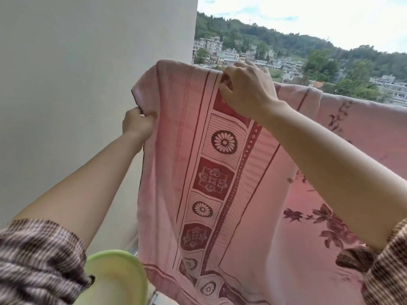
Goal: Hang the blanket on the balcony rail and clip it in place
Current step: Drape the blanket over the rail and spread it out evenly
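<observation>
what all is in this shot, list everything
blanket: one, pink with dark red flower and border patterns, draped from the top centre down and off to the right
wall: one, off-white, left half
basin: one, light green, bottom left beside the blanket's lower edge
buildings: many, pale, far beyond the blanket
hillside: one, green with trees, behind the buildings
sky: cloudy, pale blue and white, top right
left sleeve: one, brown striped, bottom left
right sleeve: one, brown striped, bottom right
left hand: one, grips the blanket's left edge
right hand: one, grips the blanket's top edge
</observation>
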Action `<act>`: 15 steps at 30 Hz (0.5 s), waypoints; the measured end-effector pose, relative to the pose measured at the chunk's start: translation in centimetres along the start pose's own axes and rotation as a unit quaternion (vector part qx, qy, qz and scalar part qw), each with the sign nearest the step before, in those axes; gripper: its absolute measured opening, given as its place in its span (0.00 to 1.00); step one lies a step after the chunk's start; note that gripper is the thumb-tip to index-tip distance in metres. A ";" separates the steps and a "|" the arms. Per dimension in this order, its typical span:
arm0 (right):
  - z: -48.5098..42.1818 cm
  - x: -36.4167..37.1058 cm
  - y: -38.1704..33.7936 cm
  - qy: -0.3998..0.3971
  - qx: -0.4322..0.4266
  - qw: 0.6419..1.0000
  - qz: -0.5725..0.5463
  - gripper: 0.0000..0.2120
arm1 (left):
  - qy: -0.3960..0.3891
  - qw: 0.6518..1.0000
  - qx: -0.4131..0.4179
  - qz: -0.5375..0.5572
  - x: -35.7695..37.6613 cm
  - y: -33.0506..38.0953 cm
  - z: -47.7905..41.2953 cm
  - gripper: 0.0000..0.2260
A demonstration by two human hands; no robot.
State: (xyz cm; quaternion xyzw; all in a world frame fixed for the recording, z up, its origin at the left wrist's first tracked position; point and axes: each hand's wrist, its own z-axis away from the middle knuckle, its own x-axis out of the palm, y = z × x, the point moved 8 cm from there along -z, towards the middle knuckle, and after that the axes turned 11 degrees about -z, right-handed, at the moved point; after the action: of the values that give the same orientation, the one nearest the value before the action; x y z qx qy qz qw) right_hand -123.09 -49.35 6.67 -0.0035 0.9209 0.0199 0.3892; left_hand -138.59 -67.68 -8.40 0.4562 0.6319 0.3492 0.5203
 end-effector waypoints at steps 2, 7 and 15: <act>2.1 -1.4 2.0 0.022 0.020 0.999 0.015 0.14 | 0.030 0.999 -0.003 -0.039 0.0 0.2 1.4 0.12; 4.2 -3.1 4.7 0.024 0.035 0.999 0.007 0.17 | 0.017 0.999 -0.031 -0.035 0.0 0.2 2.7 0.06; 2.3 -2.0 3.1 0.025 0.020 0.999 0.004 0.14 | -0.055 0.993 -0.020 0.100 2.2 1.7 0.2 0.25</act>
State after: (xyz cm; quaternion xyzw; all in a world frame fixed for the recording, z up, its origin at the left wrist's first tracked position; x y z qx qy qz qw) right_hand -120.13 -46.20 6.65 0.0071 0.9307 0.0026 0.3657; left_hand -138.10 -65.03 -7.69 0.5248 0.5464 0.3866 0.5260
